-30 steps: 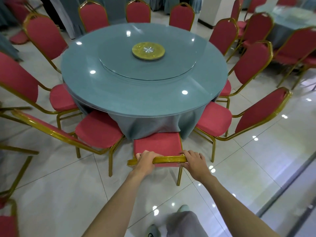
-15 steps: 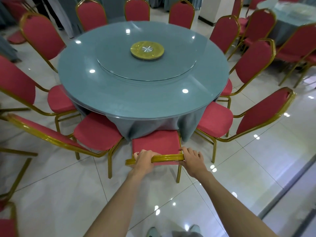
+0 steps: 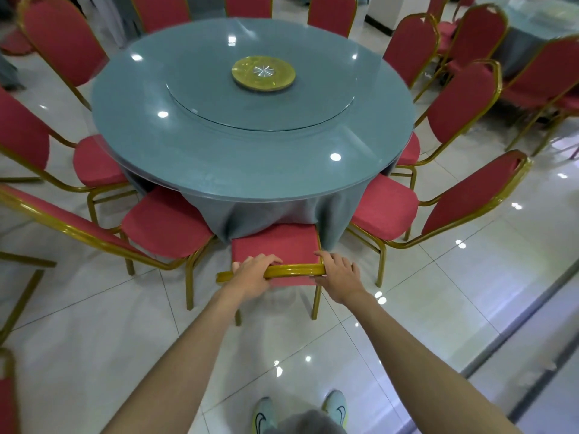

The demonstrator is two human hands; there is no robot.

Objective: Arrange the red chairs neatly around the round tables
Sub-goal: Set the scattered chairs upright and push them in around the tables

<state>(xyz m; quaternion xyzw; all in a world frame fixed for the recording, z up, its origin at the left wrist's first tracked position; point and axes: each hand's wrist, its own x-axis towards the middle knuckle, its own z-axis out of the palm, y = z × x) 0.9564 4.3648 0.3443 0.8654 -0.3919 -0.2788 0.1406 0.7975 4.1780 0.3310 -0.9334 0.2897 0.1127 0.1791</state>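
Observation:
A red chair with a gold frame (image 3: pixel 275 245) stands directly in front of me, its seat tucked under the grey cloth of the round table (image 3: pixel 250 158). My left hand (image 3: pixel 252 277) grips the gold top rail of its backrest near the left end. My right hand (image 3: pixel 338 275) grips the same rail at the right end, thumb over the front. More red chairs ring the table, one at the near left (image 3: pixel 166 227) and one at the near right (image 3: pixel 385 211).
A glass turntable with a gold disc (image 3: pixel 263 73) sits on the table. A second table with chairs (image 3: pixel 532 32) stands at the far right. Loose gold chair frames (image 3: pixel 22 292) lie at the left edge. A glass partition (image 3: pixel 517 339) runs along the right floor.
The chair has slid a little further under the tablecloth. Both hands keep their hold on the rail, and my feet have stepped forward into view.

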